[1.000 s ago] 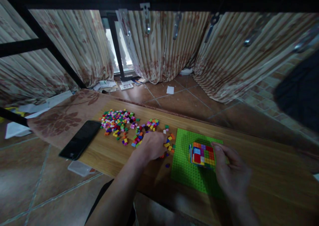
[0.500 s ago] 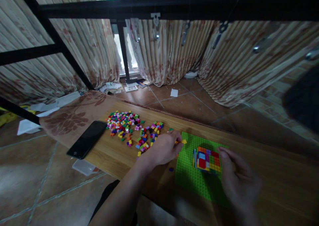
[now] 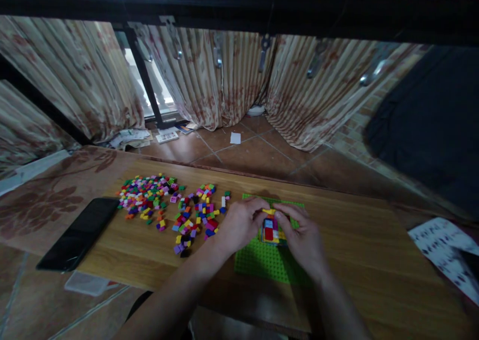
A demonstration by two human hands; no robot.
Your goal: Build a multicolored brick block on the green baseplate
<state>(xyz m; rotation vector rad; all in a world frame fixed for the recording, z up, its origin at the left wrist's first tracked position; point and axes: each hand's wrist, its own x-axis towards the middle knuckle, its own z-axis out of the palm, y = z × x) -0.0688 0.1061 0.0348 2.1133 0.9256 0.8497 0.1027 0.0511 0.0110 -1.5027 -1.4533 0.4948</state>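
Observation:
A block of multicoloured toy bricks [image 3: 268, 234] stands on the green baseplate [image 3: 258, 265]. Just above its far edge, a small yellow toy brick [image 3: 268, 211] is pinched between the fingertips of my left hand [image 3: 241, 222]. My right hand [image 3: 305, 237] reaches in from the other side, its thumb and forefinger closed at the yellow brick's right end. My right fingers hide the right part of the block. Whether the yellow brick touches the block I cannot tell.
Loose toy bricks lie in a large pile [image 3: 144, 192] and a nearer scatter [image 3: 187, 225] on the wooden table [image 3: 355, 260]. A black phone [image 3: 78, 235] rests at the left. A dark frame bar [image 3: 239, 13] with hanging metal clips crosses above.
My left hand has carried the yellow brick over to the block. My right hand has moved from the block's right side to meet it. The view has swung right.

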